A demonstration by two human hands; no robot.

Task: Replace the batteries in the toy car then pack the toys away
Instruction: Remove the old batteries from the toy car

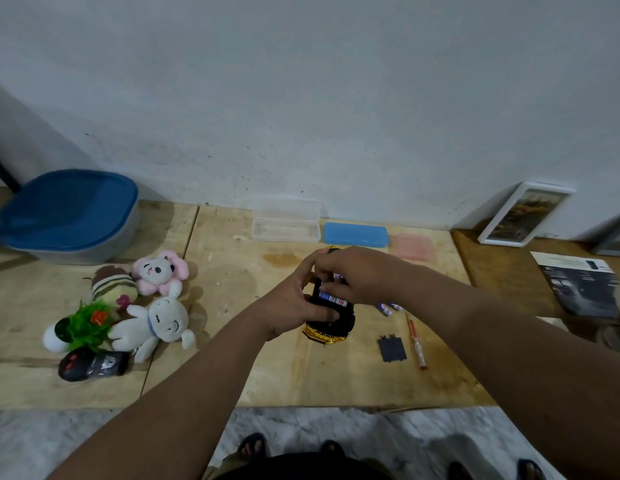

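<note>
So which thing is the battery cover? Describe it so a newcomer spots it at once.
Start at the wooden table and find the toy car held in both hands. Just right of it lies a small dark flat square, the battery cover. The red-and-clear screwdriver beside it is long and thin; the cover is squat.

Rough plywood table [253,375]; glossy plastic toy car [331,329]; plush toys [156,322]

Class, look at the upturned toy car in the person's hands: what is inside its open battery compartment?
Batteries with blue and white labels lie in the toy car. The right hand covers part of the compartment, so their count is unclear.
</note>
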